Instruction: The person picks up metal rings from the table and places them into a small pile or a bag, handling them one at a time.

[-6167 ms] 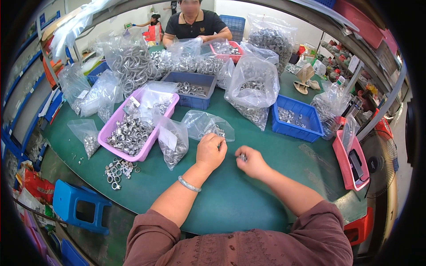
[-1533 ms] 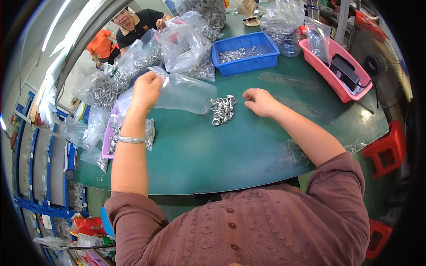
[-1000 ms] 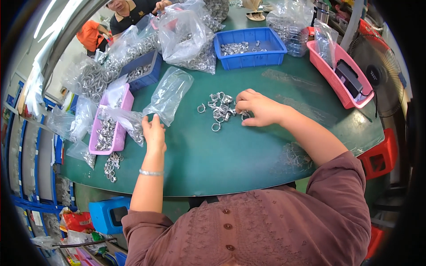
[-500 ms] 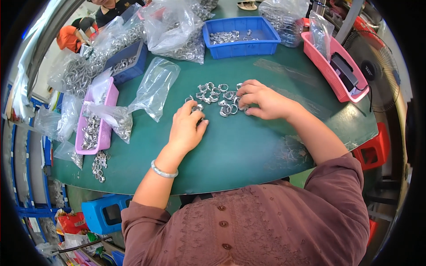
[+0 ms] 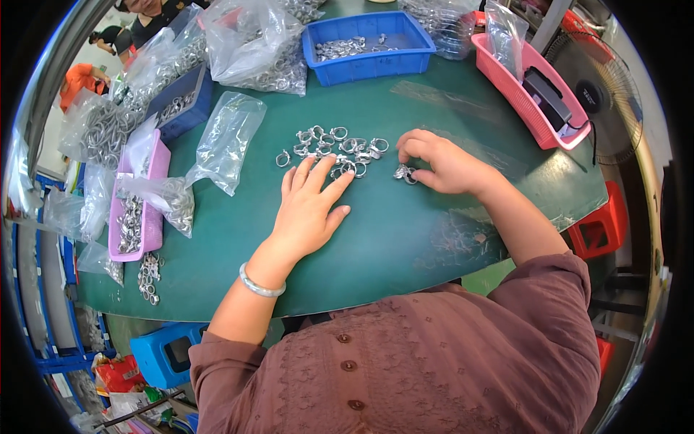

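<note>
A loose pile of silver metal rings with small lugs (image 5: 340, 148) lies on the green table top. Over the near edge of the pile, my left hand (image 5: 311, 202) is stretched out with fingers spread, fingertips touching some of the rings. Just right of the pile, my right hand (image 5: 444, 165) has bent fingers, with a gap between them and the thumb. A small cluster of rings (image 5: 403, 173) rests on the table at its thumb tip, apart from the main pile. My right palm is hidden.
At the back stands a blue tray (image 5: 369, 69) with metal parts, beside full plastic bags (image 5: 260, 50). On the left are a purple basket (image 5: 153, 217) and a flat plastic bag (image 5: 228, 141). A pink basket (image 5: 499, 69) and a fan (image 5: 600, 94) are at right.
My left hand has moved right onto the pile and spread its fingers. The right hand has drawn a small cluster of rings away from the pile. The view has shifted slightly.
</note>
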{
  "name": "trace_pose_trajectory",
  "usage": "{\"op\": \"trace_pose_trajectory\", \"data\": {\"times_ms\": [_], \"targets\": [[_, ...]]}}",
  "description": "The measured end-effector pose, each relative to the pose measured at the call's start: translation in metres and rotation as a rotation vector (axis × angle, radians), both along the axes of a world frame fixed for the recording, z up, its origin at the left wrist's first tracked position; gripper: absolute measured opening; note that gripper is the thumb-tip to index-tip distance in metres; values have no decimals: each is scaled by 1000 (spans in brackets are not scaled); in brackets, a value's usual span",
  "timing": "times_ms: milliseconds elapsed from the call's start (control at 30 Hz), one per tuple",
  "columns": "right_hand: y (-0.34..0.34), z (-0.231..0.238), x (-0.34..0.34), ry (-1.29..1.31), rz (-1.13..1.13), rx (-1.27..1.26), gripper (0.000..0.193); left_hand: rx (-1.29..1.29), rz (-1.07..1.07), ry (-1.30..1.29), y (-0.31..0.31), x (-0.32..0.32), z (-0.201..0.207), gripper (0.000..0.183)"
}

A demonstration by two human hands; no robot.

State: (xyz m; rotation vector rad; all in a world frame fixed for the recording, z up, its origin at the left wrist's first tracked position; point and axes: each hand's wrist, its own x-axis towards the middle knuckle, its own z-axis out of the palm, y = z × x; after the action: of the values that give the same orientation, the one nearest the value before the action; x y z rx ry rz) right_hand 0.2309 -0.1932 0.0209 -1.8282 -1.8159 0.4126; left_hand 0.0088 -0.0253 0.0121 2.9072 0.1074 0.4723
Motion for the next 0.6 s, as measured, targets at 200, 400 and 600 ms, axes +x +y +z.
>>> {"op": "trace_pose_trajectory", "data": {"times_ms": [200,400,600], "targets": [[-11,1,1,67,-122,-62,34,-89,73,-107,4,6,-12,24],[-8,-9,-10,56,-69,-4,33,-168,23,-197,2,8,-14,15],[-9,-2,-7,22,-59,-122,25,-163,-60,-165,-3,1,-11,27]]}}
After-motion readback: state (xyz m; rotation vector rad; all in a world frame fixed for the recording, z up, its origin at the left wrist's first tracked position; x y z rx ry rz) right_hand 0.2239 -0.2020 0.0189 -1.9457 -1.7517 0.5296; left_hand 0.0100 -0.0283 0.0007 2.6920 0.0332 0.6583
